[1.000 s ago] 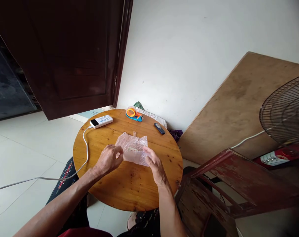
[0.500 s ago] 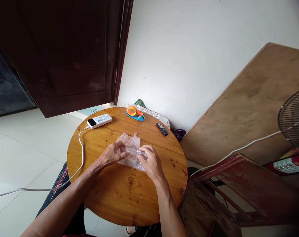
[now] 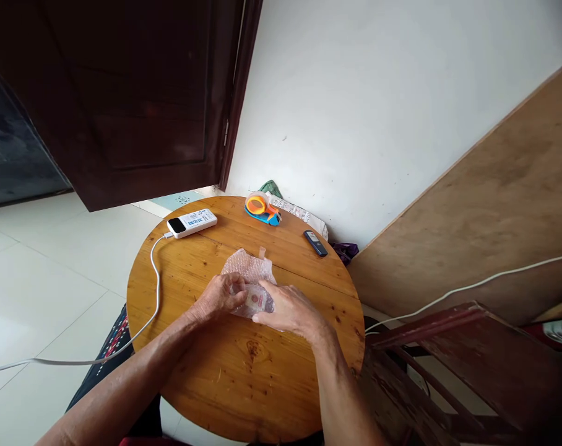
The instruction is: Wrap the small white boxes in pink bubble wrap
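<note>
A clear bubble wrap bag point(image 3: 246, 265) lies flat on the round wooden table point(image 3: 253, 384), with a small strip sticking up at its far edge. Through its near half shows a small pale item with red print point(image 3: 257, 298). My left hand point(image 3: 220, 293) is closed at the bag's left side, thumb and curled fingertips pinching the wrap. From the right, my right hand point(image 3: 293, 310) rests on the bag, its thumb spread apart from the fingers around the printed item. Some of its fingertips are hidden.
A white power bank point(image 3: 195, 222) with a white cable point(image 3: 157, 279) sits at the table's far left. An orange and blue tape dispenser point(image 3: 263, 209) stands at the back, a dark remote-like device point(image 3: 315, 243) at the back right. A wooden chair point(image 3: 448, 359) is at the right.
My right hand has turned and opened, thumb and fingers spreading over the bag. The printed item shows more clearly now. The left hand stays at the bag's left side. The view has shifted right slightly.
</note>
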Demonstrator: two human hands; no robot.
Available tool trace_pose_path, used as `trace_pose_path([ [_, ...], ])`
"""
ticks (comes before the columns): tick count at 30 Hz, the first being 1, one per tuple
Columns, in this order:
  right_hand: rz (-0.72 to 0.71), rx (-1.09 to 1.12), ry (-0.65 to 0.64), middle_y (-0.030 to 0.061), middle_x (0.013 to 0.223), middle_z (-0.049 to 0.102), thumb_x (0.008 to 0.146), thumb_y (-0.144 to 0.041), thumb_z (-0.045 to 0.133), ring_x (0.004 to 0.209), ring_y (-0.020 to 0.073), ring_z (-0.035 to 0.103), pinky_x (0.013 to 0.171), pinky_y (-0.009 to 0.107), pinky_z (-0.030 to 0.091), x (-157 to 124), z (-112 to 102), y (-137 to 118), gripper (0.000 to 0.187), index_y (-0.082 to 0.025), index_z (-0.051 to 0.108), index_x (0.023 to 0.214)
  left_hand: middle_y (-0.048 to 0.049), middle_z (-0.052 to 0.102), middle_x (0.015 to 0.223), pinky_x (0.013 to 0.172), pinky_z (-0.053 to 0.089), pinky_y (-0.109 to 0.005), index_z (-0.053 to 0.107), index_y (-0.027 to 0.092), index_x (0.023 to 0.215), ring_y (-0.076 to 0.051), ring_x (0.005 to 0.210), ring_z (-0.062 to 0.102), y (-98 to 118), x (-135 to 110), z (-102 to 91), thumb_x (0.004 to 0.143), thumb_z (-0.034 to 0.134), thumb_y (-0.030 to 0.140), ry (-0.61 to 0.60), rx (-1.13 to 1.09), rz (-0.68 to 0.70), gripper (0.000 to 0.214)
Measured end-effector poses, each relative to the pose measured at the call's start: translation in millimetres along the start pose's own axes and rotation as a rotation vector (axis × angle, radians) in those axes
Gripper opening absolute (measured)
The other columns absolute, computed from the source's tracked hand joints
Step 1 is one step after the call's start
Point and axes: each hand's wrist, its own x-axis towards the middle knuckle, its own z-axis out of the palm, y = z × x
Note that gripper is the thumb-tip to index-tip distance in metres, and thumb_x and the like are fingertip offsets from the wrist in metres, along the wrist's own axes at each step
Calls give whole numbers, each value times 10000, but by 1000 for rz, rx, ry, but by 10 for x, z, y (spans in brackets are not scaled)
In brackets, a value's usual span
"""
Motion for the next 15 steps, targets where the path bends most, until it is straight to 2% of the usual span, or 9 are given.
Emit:
trace_pose_path([
  [4,50,189,27,-23,676,672,690,-342,759,581,162,577,544,251,361,-112,25,192,255,-243,703,918,7,663,710,582,393,-206,604,159,683,-109,613,511,36,8,12,694,583,238,9,-43,-16,83],
  [7,49,425,71,-39,694,657,791,-297,655,612,137,562,546,225,373,-146,118,233,119,-223,691,876,34,546,597,557,353,-202,562,164,643,-102,588,461,23,32,28,682,574,247,22,-69,-7,94],
  [10,60,569,102,-28,761,673,835,-289,591,673,139,580,617,234,420,-150,221,233,134,-205,683,885,44,485,582,542,333,-201,519,168,628,-92,570,425,3,53,49,658,570,261,25,-146,-27,110],
  [15,93,579,144,-24,672,619,824,-262,539,633,136,538,605,236,389,-266,335,217,157,-189,665,764,57,449,566,497,291,-193,488,174,645,-77,526,379,11,-19,72,633,557,259,-74,-248,-69,110],
])
